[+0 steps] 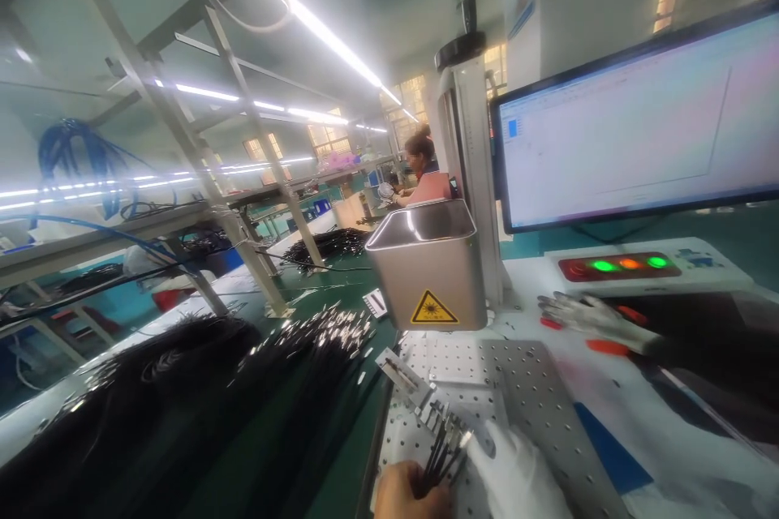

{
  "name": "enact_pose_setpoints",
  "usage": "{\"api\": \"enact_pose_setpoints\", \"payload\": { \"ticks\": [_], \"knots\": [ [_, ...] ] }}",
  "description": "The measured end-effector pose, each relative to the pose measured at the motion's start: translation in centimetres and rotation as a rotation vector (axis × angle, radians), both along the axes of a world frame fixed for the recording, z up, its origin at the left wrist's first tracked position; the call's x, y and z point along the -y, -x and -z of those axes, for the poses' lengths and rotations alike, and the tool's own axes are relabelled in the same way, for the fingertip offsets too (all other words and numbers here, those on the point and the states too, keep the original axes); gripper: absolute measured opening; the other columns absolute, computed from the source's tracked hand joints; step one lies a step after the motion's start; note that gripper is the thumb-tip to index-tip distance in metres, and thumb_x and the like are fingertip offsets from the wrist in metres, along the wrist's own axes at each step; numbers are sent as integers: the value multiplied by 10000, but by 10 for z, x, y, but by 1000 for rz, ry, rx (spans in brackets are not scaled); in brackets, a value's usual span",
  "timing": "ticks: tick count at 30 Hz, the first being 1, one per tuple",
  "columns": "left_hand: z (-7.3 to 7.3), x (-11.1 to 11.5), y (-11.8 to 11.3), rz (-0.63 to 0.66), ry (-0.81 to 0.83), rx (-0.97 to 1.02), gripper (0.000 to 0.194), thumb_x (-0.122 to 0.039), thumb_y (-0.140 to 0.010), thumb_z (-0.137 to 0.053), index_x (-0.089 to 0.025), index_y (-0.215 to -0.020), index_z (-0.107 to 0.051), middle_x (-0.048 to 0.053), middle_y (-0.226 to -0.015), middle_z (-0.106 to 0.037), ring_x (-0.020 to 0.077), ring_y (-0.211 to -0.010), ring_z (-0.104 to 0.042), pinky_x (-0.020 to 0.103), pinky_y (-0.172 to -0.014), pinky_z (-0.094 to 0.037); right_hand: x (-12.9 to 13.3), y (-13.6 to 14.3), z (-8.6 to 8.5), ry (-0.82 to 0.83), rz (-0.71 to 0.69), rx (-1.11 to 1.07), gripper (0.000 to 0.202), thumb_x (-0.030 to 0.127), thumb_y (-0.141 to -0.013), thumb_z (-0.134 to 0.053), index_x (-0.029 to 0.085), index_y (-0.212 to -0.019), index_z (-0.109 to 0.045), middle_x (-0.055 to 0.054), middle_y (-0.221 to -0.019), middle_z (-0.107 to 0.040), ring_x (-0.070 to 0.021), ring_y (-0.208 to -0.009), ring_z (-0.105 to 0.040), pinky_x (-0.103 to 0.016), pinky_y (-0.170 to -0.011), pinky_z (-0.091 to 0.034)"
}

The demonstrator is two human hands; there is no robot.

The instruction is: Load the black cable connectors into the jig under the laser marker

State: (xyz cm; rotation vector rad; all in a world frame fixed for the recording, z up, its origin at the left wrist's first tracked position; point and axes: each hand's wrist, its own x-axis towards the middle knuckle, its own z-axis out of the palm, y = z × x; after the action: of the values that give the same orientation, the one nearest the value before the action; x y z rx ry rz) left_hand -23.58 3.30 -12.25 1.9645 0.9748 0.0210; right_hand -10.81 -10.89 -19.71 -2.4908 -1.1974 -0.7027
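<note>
Black cables with silver metal connector ends (443,446) sit bunched over the perforated metal plate (535,389), the bare left hand (409,495) with its fingers clamped on them, the white-gloved right hand (517,478) touching their tips. Behind stands a grey laser housing (429,263) with a yellow warning label.

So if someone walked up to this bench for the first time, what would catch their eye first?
Probably the metal laser head with its yellow warning triangle, hanging over the perforated plate in the middle. To its right glows a large monitor above a control box with lit red, green and orange buttons. At the bottom edge, the left hand grips a bunch of black cables beside the white-gloved right hand, with a big heap of cables on the left.
</note>
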Motion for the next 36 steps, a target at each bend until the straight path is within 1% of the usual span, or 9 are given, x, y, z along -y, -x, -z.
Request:
{"api": "enact_pose_setpoints", "payload": {
  "ticks": [3, 7, 12, 17, 21, 26, 28, 32, 36],
  "knots": [
    [-3, 3, 2, -9, 25, 39, 382, -476, -634, -774, -216, -608, -496, -7, -637, -503, 234, -801, -548, 299, -706, -391, 0, -3, 7, -42, -23, -45, 397, 66, -755, -630, 319, -1042, -733, -88, -1086, -673, -264, -903, -627, -341, -742, -477],
    [-8, 7, -2, -38, 59, 77, 363, -484, -632, -775, -215, -638, -531, -17, -626, -512, 228, -789, -545, 294, -698, -396, 1, -10, 17, 22, -88, 34, 459, 92, -700, -648, 328, -1086, -727, -101, -1090, -680, -293, -918, -645, -361, -747, -507],
    [-9, 11, -14, -145, -63, 57, 265, -411, -724, -703, -198, -654, -561, -6, -671, -552, 224, -814, -556, 296, -746, -412, 4, -21, 25, 84, -124, 187, 487, 63, -678, -605, 338, -1059, -737, -102, -1049, -701, -282, -840, -675, -339, -676, -541],
    [-11, 20, -21, -140, -122, -1, 138, -283, -717, -681, -188, -742, -583, 18, -750, -594, 235, -846, -558, 316, -767, -390, 6, -13, 10, 124, -126, 135, 527, 28, -661, -591, 328, -1070, -735, -98, -1086, -683, -267, -873, -655, -350, -736, -519],
    [-26, 30, -24, -150, -161, -68, 96, -192, -713, -643, -195, -726, -547, 54, -824, -627, 261, -917, -562, 328, -790, -366, 9, -4, -3, 129, -91, 129, 542, -1, -675, -574, 317, -1083, -735, -110, -1110, -669, -277, -907, -640, -369, -763, -506],
    [-42, 37, -27, -101, -182, -140, 53, -158, -738, -599, -191, -752, -560, 89, -901, -645, 289, -983, -569, 348, -795, -340, 13, -8, -3, 111, -152, 85, 565, -6, -686, -560, 323, -1113, -728, -101, -1105, -671, -269, -891, -640, -351, -734, -498],
    [-44, 38, -29, -81, -200, -158, 49, -145, -741, -582, -185, -768, -582, 91, -905, -651, 281, -960, -579, 347, -777, -336, 13, -9, -4, 130, -154, 54, 562, -2, -698, -556, 325, -1122, -725, -98, -1114, -669, -264, -894, -638, -344, -728, -497],
    [-43, 39, -29, -66, -222, -193, 96, -176, -742, -604, -175, -832, -635, 94, -966, -667, 277, -977, -582, 337, -769, -353, 13, -5, -11, 227, -105, -16, 592, -12, -711, -529, 317, -1168, -711, -98, -1205, -648, -267, -981, -628, -357, -815, -497],
    [-41, 37, -28, -55, -251, -237, 146, -210, -743, -617, -179, -876, -670, 91, -994, -677, 274, -980, -589, 330, -762, -369, 15, -5, -15, 307, -138, -81, 657, -10, -700, -512, 321, -1244, -674, -87, -1278, -624, -271, -1058, -613, -358, -872, -496]
  ]
}}
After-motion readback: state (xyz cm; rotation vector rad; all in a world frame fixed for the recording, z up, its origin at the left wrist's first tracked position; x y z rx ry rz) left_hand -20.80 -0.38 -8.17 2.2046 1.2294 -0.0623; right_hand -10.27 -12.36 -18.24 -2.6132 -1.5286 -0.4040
